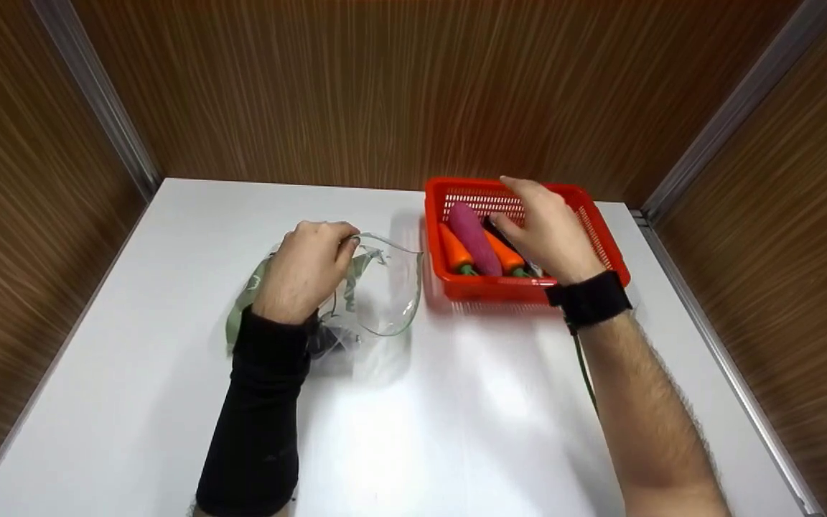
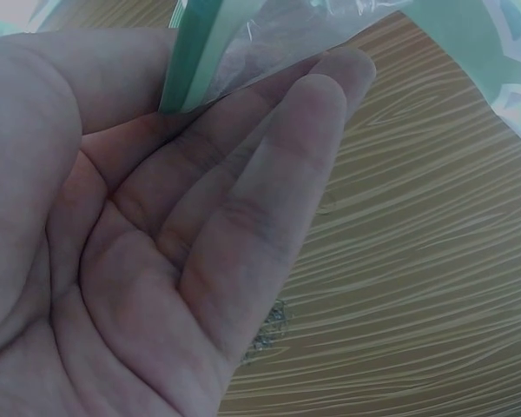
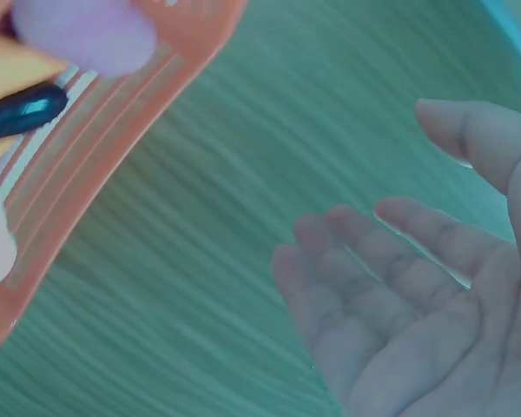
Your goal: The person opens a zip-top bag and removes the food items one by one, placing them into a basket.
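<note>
My left hand grips the rim of a clear plastic bag with green trim, which lies open on the white table. In the left wrist view the bag's green strip passes between the thumb and fingers of that hand. My right hand hovers over a red basket with its fingers relaxed and nothing in them; the right wrist view shows the hand's bare palm. In the basket lie two orange toy carrots, a pink vegetable and a dark one.
Wood-grain walls close in the table at the back and both sides. The basket stands at the back right near the wall. A black wrist strap with a thin cable sits on my right wrist.
</note>
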